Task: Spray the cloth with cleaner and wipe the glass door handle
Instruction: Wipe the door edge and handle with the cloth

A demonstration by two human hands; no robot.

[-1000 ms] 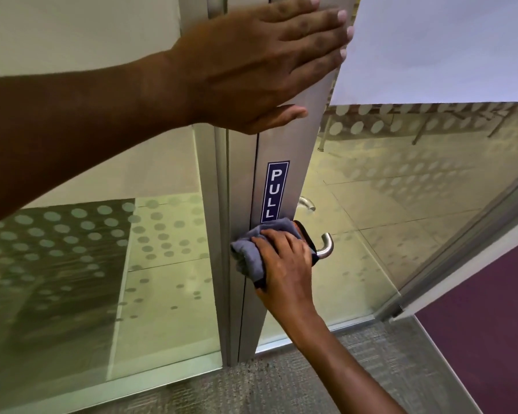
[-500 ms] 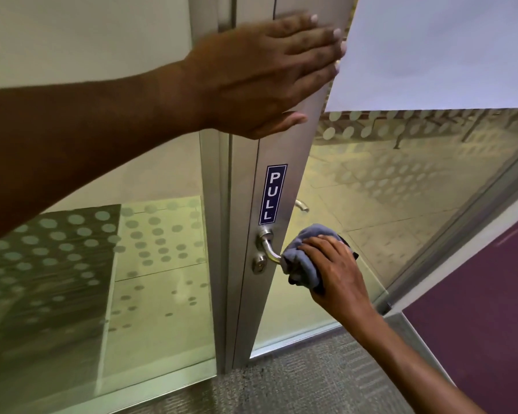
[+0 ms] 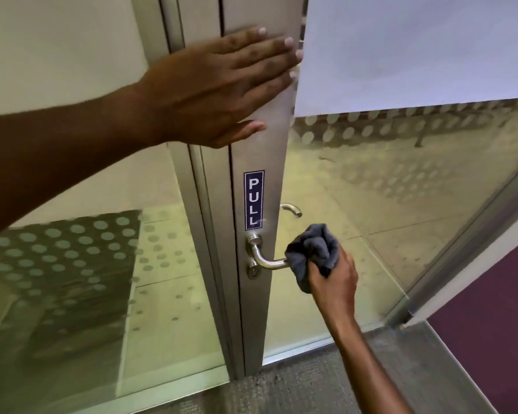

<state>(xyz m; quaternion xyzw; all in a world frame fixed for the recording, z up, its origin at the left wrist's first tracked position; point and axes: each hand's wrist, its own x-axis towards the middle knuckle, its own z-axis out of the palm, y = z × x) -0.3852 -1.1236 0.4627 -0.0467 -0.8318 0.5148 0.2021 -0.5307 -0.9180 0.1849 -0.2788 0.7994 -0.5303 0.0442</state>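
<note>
Glass filled the view, and the big frosted-dot glass door (image 3: 401, 204) stood angled open, its bottom corner over the grey carpet (image 3: 311, 389) with a purple floor (image 3: 491, 324) off to the right. White paper (image 3: 416, 49) covered the upper pane. Beside the door sat a fixed glass panel (image 3: 87, 264), dotted as well, with a dark reflection low on it. Running up the middle was the brushed metal door frame (image 3: 257, 294), and there was the left hand (image 3: 222, 88), laid flat against that frame high up, fingers straight and together, thumb out below, gripping nothing at all, just pressing. Down lower, the right hand (image 3: 335, 282) was clenched round a bunched grey cloth (image 3: 311, 249), and the cloth was wrapped over the outer end of the door handle (image 3: 266, 258), touching it. That lever handle curved out from its round base on the frame and ran right, its tip hidden inside the cloth. Above it, a narrow blue PULL sticker (image 3: 254, 200) ran vertically on the frame. Behind the frame's edge the matching handle (image 3: 292, 209) on the far side poked out, seen through the glass. Smallest of all, a keyhole cylinder (image 3: 253, 271) sat just under the handle's base
</note>
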